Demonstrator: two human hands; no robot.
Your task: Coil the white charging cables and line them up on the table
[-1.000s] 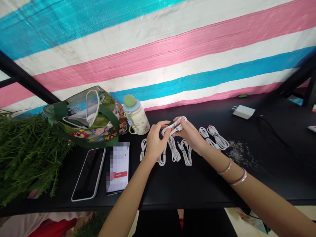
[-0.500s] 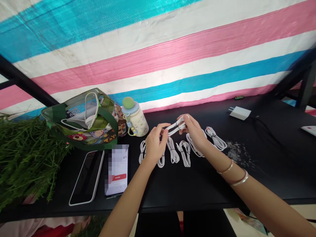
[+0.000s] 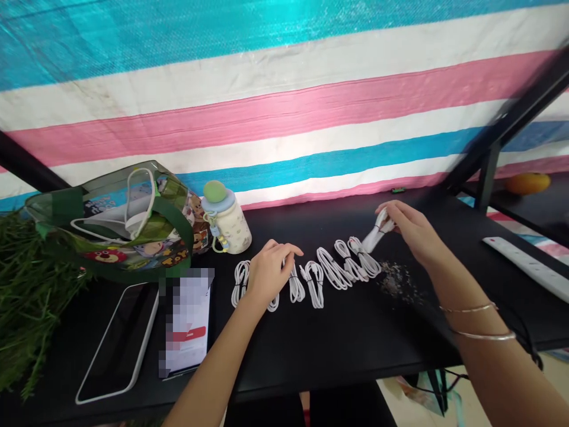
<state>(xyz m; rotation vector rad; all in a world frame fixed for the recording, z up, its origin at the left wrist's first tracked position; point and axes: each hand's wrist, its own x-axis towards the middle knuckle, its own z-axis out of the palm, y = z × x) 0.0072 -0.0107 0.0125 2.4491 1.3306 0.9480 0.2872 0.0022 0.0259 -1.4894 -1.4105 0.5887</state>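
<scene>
Several white cables, each coiled and bound with a dark tie, lie in a row on the black table (image 3: 284,350). At the row's right end my right hand (image 3: 408,228) pinches one white cable bundle (image 3: 376,232), held tilted beside the last coil (image 3: 367,262) of the row. My left hand (image 3: 270,268) hovers over the left part of the row with nothing in it, fingers loosely bent and apart. It partly covers the coils beneath. A coil (image 3: 241,283) shows just left of that hand, and another coil (image 3: 313,284) lies to its right.
At the left stand a green see-through bag (image 3: 115,237), a cup with a green-topped lid (image 3: 231,222) and green plants (image 3: 31,308). Two phones, one dark (image 3: 120,344) and one lit (image 3: 189,332), lie nearby. Scattered crumbs (image 3: 400,283) and a power strip (image 3: 528,267) are at right.
My right hand has moved right with the cable bundle, to the row's right end. My left hand has let go of the bundle and lowered slightly. The view has turned right.
</scene>
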